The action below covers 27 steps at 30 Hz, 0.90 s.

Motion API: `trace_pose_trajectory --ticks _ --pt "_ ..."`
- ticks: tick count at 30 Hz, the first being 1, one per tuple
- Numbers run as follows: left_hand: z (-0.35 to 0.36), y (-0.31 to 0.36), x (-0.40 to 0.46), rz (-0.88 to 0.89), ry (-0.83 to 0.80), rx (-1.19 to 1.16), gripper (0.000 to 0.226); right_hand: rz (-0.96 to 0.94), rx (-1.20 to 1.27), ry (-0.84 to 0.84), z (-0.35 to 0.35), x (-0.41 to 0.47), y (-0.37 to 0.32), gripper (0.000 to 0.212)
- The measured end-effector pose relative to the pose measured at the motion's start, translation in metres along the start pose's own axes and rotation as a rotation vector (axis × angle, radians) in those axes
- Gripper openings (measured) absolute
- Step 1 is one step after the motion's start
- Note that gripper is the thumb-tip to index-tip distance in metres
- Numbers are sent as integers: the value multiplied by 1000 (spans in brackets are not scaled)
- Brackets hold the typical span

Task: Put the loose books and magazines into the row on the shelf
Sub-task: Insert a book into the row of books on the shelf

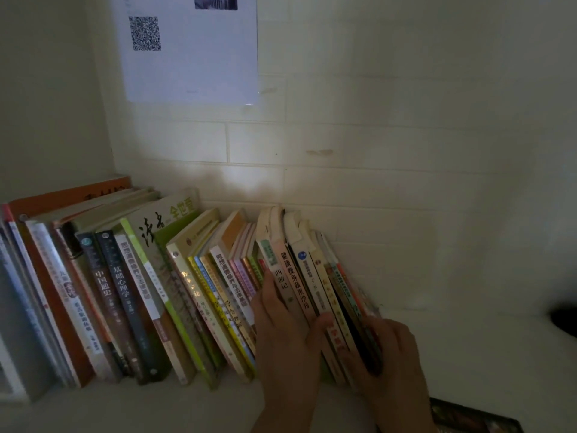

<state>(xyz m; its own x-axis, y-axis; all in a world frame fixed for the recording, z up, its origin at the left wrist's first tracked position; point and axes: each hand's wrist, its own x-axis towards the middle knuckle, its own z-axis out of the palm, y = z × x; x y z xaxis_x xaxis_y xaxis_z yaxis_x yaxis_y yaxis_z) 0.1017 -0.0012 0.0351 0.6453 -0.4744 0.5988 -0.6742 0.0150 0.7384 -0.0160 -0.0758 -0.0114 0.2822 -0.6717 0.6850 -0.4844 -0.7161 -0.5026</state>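
A long row of books (131, 295) stands on the white shelf (468, 354), all leaning left. My left hand (281, 332) lies against the spines near the row's right end, fingers stretched up and the thumb across a beige spine. My right hand (390, 354) grips the last few thin books and magazines (343, 295) at the right end, fingers curled round their lower edges. A dark-framed loose book (468, 417) lies flat at the bottom right, partly behind my right wrist.
A white tiled wall (374, 151) backs the shelf, with a paper sheet bearing a QR code (190, 48) stuck up on the left. The side wall closes the left end. A dark round thing (565, 320) sits at the right edge.
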Motion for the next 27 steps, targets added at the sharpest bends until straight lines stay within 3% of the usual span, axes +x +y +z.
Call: trace_pose_trajectory --ticks 4,8,11,12,13,15,17,20,23,25,27 --pt "-4 1 -3 14 -41 -2 96 21 70 -94 2 2 -5 31" --pt "-3 -9 -14 187 -6 158 106 -12 168 -111 -5 4 -5 36" --pt "2 -5 -26 369 -119 192 58 -29 151 -3 -10 7 -15 33" --pt "3 -2 -28 305 -229 195 51 -71 170 50 -13 7 -18 37" --pt "4 2 -30 238 -303 185 58 -111 224 89 -16 5 -22 37" --pt "2 10 -33 129 -275 27 86 -156 335 99 -19 0 -28 19" --pt "-4 19 -31 -24 -281 -86 98 -137 377 37 -23 -4 -29 31" --pt "-3 29 -23 -63 -226 -90 69 -116 365 -158 -32 0 -22 45" --pt "-2 28 -21 -71 -198 -20 58 -113 315 -199 -46 3 -15 33" --pt "-2 26 -24 -75 -217 -14 50 -129 127 -129 -56 -5 -5 21" --pt "-2 26 -28 -58 -213 -21 38 -116 -50 -225 -66 -16 5 11"
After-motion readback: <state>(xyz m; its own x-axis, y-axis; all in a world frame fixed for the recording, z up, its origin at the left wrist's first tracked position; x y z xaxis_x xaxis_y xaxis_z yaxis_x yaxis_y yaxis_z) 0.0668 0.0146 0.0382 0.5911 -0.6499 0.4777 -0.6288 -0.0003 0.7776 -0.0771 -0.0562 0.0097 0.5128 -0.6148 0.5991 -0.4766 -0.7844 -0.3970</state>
